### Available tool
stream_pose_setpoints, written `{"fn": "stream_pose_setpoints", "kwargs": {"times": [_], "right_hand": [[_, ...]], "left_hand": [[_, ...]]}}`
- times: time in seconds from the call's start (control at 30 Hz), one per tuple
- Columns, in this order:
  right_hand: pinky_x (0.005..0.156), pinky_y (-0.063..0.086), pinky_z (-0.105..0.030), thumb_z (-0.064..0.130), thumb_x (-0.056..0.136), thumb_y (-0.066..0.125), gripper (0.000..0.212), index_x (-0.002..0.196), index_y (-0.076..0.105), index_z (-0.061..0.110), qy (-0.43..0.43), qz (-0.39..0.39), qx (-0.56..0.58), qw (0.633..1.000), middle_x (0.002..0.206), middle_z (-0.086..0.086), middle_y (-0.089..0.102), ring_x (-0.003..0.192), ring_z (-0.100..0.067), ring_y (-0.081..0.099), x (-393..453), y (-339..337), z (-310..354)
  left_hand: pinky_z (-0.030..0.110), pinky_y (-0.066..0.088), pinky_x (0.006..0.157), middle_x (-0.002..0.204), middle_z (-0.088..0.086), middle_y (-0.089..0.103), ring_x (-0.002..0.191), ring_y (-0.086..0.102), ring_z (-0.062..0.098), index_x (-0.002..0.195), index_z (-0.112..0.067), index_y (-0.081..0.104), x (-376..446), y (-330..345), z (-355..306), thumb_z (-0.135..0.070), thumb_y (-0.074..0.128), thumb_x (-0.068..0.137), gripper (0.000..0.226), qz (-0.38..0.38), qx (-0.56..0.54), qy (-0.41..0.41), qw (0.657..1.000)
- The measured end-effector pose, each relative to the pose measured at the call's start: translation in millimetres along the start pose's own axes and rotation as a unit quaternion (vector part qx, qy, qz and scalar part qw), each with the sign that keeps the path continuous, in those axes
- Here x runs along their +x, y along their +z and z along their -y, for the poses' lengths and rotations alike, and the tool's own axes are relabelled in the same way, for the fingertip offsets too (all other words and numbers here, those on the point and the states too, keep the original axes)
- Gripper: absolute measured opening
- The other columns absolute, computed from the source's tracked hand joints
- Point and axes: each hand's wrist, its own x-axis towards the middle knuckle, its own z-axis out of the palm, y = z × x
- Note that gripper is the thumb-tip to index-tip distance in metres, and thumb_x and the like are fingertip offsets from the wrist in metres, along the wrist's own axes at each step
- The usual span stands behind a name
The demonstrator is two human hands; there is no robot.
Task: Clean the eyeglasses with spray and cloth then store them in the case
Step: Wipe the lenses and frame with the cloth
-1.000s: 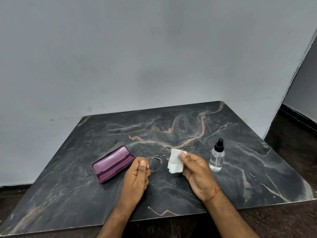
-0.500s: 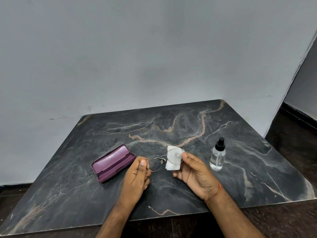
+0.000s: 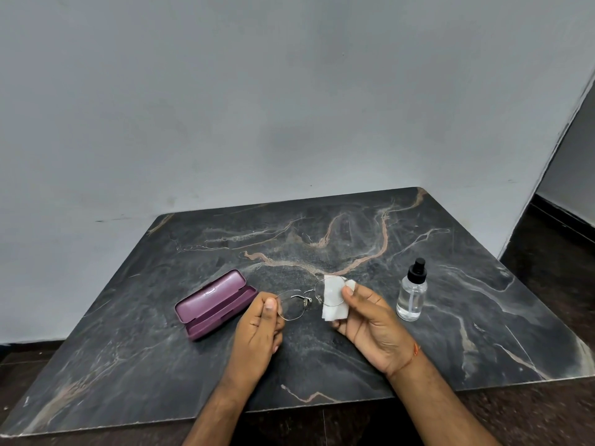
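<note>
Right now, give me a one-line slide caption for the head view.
Left hand holds wire-rimmed eyeglasses while right hand wipes one lens with white cloth; open purple case, spray bottle alongside.

- Your eyeglasses have a thin, shiny metal wire frame with clear lenses.
- Your cloth is white, soft and matt.
- The case looks like smooth purple plastic.
- The spray bottle is clear and glossy, with a matt black cap.
- The table is dark, veined, marble-like stone.
</note>
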Motion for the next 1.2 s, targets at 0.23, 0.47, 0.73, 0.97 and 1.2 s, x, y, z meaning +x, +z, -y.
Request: {"fn": "stream_pose_setpoints", "kwargs": {"times": [0.23, 0.47, 0.73, 0.97, 1.2], "right_hand": [[0.074, 0.061, -0.037, 0.031, 0.065, 0.100, 0.055, 0.107, 0.082, 0.001, 0.016, 0.018, -0.011, 1.000, 0.102, -0.019, 0.079, 0.089, -0.024, 0.077, 0.1, -0.1, 1.3], [0.074, 0.062, -0.034, 0.011, 0.092, 0.070, 0.020, 0.106, 0.083, 0.005, 0.006, -0.015, 0.021, 1.000, 0.104, -0.017, 0.079, 0.088, -0.022, 0.077, -1.3, 4.0, 4.0], [0.065, 0.051, -0.032, 0.048, 0.065, 0.098, 0.071, 0.118, 0.080, 0.004, 0.038, 0.039, -0.030, 0.998, 0.109, -0.018, 0.076, 0.085, -0.023, 0.071, 1.2, 2.8, 0.8], [0.074, 0.064, -0.036, 0.046, 0.047, 0.106, 0.071, 0.100, 0.085, 0.004, 0.022, 0.020, -0.026, 0.999, 0.103, -0.019, 0.081, 0.091, -0.023, 0.079, 0.6, 4.6, 3.1], [0.067, 0.060, -0.033, 0.034, 0.066, 0.091, 0.050, 0.102, 0.084, 0.001, 0.032, 0.022, -0.021, 0.999, 0.100, -0.020, 0.080, 0.084, -0.023, 0.077, -0.5, 3.1, 3.6]], "left_hand": [[0.025, 0.035, 0.046, 0.067, -0.012, 0.042, 0.055, 0.034, 0.010, 0.080, -0.031, 0.055, -0.7, -0.5, 0.1, -0.040, 0.041, 0.109, 0.034, -0.013, 0.005, 0.010, 1.000], [0.026, 0.034, 0.047, 0.070, -0.002, 0.040, 0.057, 0.034, 0.011, 0.082, -0.023, 0.054, -0.2, 0.0, 1.9, -0.041, 0.041, 0.109, 0.034, -0.012, 0.006, 0.010, 1.000], [0.025, 0.034, 0.047, 0.065, -0.012, 0.043, 0.055, 0.035, 0.007, 0.078, -0.036, 0.056, -0.1, 0.5, -2.0, -0.039, 0.041, 0.108, 0.034, -0.002, 0.002, 0.002, 1.000], [0.025, 0.034, 0.047, 0.067, -0.010, 0.043, 0.055, 0.034, 0.009, 0.079, -0.034, 0.056, 0.2, 0.3, 0.6, -0.039, 0.041, 0.109, 0.033, -0.005, -0.001, 0.006, 1.000], [0.025, 0.034, 0.047, 0.067, -0.011, 0.042, 0.056, 0.034, 0.008, 0.079, -0.032, 0.055, -0.5, 0.3, -0.6, -0.040, 0.041, 0.108, 0.033, -0.010, 0.002, 0.007, 1.000]]}}
